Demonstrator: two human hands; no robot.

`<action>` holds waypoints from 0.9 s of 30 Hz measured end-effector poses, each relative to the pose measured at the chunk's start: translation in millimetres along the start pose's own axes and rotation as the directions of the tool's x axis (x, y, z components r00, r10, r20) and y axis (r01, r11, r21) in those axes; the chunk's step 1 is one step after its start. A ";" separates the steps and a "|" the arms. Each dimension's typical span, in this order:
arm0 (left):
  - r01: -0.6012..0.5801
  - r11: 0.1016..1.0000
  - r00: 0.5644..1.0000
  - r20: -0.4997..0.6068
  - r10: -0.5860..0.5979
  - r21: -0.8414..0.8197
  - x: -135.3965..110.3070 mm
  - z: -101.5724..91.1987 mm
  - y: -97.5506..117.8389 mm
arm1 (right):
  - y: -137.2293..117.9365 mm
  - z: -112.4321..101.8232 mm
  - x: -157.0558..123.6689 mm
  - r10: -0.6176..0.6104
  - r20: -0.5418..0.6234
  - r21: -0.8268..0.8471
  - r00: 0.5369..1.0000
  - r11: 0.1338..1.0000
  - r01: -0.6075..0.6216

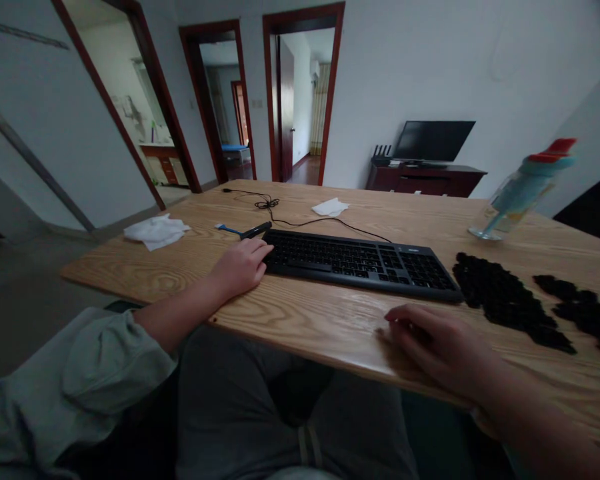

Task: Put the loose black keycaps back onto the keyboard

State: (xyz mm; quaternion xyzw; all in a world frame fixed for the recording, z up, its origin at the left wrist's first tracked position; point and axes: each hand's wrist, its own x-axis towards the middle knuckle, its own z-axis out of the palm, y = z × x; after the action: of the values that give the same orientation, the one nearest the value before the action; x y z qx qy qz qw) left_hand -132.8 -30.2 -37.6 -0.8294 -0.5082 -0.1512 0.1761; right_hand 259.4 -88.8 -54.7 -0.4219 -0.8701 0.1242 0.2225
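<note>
The right hand (437, 343) rests on the pale wood-grained table (300, 320), fingers loosely curled and apart, just short of the long black plastic keyboard (350, 262). The left hand (243, 263) touches the keyboard's left end, fingers close together; whether they clamp it, I cannot tell. The keyboard lies flat and slightly aslant, its dark keys in rows, number block at right. A thin black cable (330, 219) trails from its far edge into a coil.
</note>
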 end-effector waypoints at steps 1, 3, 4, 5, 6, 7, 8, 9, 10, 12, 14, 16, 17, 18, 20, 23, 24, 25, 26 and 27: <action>-0.020 1.000 1.000 0.018 0.021 -0.004 0.4 -0.1 -0.1 | 5.2 -1.2 -1.4 0.067 -0.042 -0.008 0.997 0.998 -0.067; -0.055 0.998 0.996 0.066 0.056 -0.006 1.7 -0.8 -0.9 | 13.5 -3.3 -3.8 0.179 -0.120 -0.010 0.977 0.983 -0.181; -0.073 0.997 0.994 0.087 0.073 -0.005 2.6 -1.2 -1.9 | 15.9 -4.3 -4.4 0.226 -0.156 -0.007 0.961 0.973 -0.230; -0.089 0.996 0.991 0.104 0.090 -0.008 3.8 -1.8 -3.5 | 17.0 -5.3 -4.4 0.271 -0.185 -0.006 0.945 0.961 -0.277; -0.106 0.994 0.988 0.113 0.107 -0.017 5.4 -2.3 -6.0 | 16.9 -6.2 -3.9 0.314 -0.204 -0.004 0.927 0.947 -0.321; -0.121 0.992 0.986 0.115 0.124 -0.033 7.4 -2.8 -9.3 | 15.9 -7.2 -2.8 0.353 -0.220 -0.002 0.910 0.932 -0.362; -0.136 0.989 0.984 0.112 0.142 -0.057 9.9 -3.3 -13.4 | 14.4 -8.1 -1.4 0.386 -0.230 -0.001 0.893 0.918 -0.397; -0.151 0.985 0.982 0.105 0.160 -0.088 12.8 -3.6 -18.0 | 12.6 -9.0 0.2 0.415 -0.234 0.001 0.879 0.904 -0.427; -0.169 0.978 0.979 0.097 0.182 -0.124 15.9 -4.0 -22.9 | 10.8 -9.8 1.9 0.440 -0.240 0.005 0.865 0.892 -0.452; -0.213 0.957 0.968 0.088 0.234 -0.197 21.5 -4.7 -32.9 | 7.7 -11.1 5.2 0.477 -0.250 0.022 0.842 0.873 -0.488; -0.257 0.936 0.954 0.091 0.286 -0.241 24.5 -5.6 -42.9 | 5.7 -11.7 8.4 0.499 -0.235 0.043 0.834 0.862 -0.504; -0.285 0.925 0.943 0.099 0.317 -0.250 23.1 -6.0 -54.7 | 4.8 -11.3 11.4 0.503 -0.211 0.056 0.838 0.863 -0.503; -0.283 0.928 0.943 0.106 0.315 -0.244 20.7 -5.8 -61.9 | 4.8 -10.7 12.8 0.502 -0.194 0.056 0.843 0.863 -0.502; -0.261 0.938 0.950 0.113 0.292 -0.228 17.4 -5.1 -70.3 | 5.0 -9.9 13.9 0.502 -0.183 0.051 0.845 0.864 -0.502; -0.151 0.976 0.977 0.126 0.172 -0.157 9.3 -2.4 -89.6 | 5.6 -7.9 14.8 0.499 -0.169 0.030 0.850 0.865 -0.501; 0.083 0.996 0.988 0.134 -0.080 -0.018 -1.6 5.1 -119.2 | 5.1 -5.5 13.9 0.501 -0.166 -0.022 0.849 0.859 -0.511; 0.125 0.992 0.981 0.150 -0.124 0.000 -4.1 8.2 -127.2 | 4.3 -5.2 13.5 0.508 -0.162 -0.037 0.846 0.853 -0.520; 0.148 0.989 0.974 0.172 -0.146 0.005 -6.0 11.4 -133.6 | 3.4 -5.1 13.4 0.519 -0.157 -0.047 0.840 0.846 -0.531; 0.155 0.988 0.969 0.194 -0.152 0.000 -7.7 14.6 -138.3 | 2.2 -5.3 13.6 0.529 -0.156 -0.054 0.834 0.839 -0.542; 0.152 0.988 0.966 0.214 -0.147 -0.009 -9.4 17.4 -141.3 | 1.0 -5.6 14.3 0.539 -0.154 -0.060 0.828 0.832 -0.552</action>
State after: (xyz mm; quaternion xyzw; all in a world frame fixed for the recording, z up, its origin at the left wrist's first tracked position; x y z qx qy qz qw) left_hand -262.2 29.8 -37.6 -0.8024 -0.5831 -0.0810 0.0982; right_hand 255.1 -76.7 -46.2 -0.6709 -0.7020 0.1103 0.2121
